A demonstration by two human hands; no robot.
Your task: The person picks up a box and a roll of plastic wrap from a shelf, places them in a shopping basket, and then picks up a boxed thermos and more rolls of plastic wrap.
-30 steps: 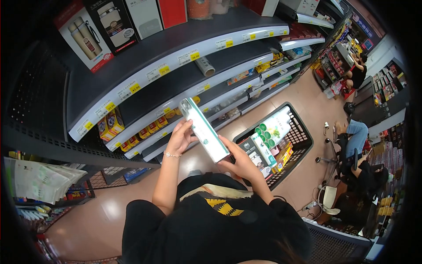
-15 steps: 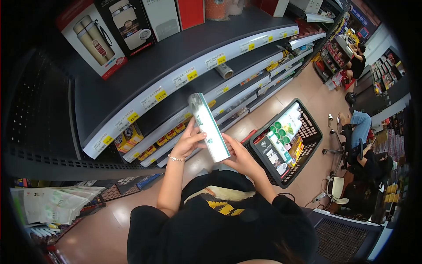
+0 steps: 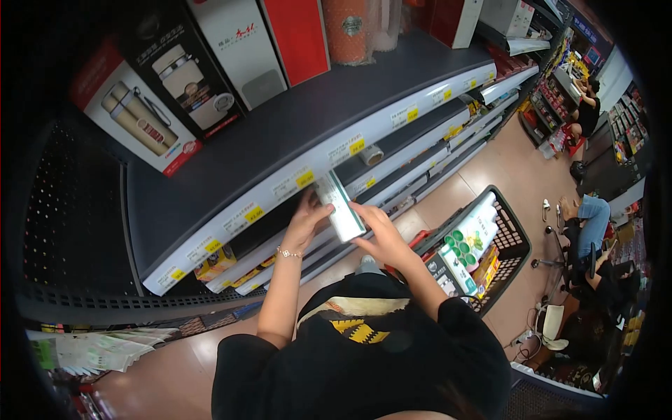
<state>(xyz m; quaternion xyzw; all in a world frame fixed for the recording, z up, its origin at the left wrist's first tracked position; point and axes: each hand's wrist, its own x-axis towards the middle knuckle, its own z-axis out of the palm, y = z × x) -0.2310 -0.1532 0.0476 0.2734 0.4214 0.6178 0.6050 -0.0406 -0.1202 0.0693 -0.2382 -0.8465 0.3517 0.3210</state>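
Observation:
A slim white box [image 3: 343,210] with a green edge and small print is held between both my hands, in front of the shelf unit. My left hand [image 3: 308,218], with a bracelet at its wrist, grips the box's left side, its thumb on the face. My right hand [image 3: 382,234] has its fingers closed on the near right end. The far end of the box is by the lip of the top shelf [image 3: 294,115]. On the shelf below, a small roll [image 3: 372,154] lies just beyond the box.
Boxed flasks [image 3: 136,115] and a red box [image 3: 299,38] stand on the top shelf. A black shopping basket [image 3: 519,260] holding several packages is on the floor to my right. Farther right, a seated person [image 3: 595,217] and another person [image 3: 586,105] are near a wheeled chair.
Both hands have brought the box closer to the shelf, and it now looks shorter. The view has shifted, so the top shelf fills more of it and the basket sits farther right and lower.

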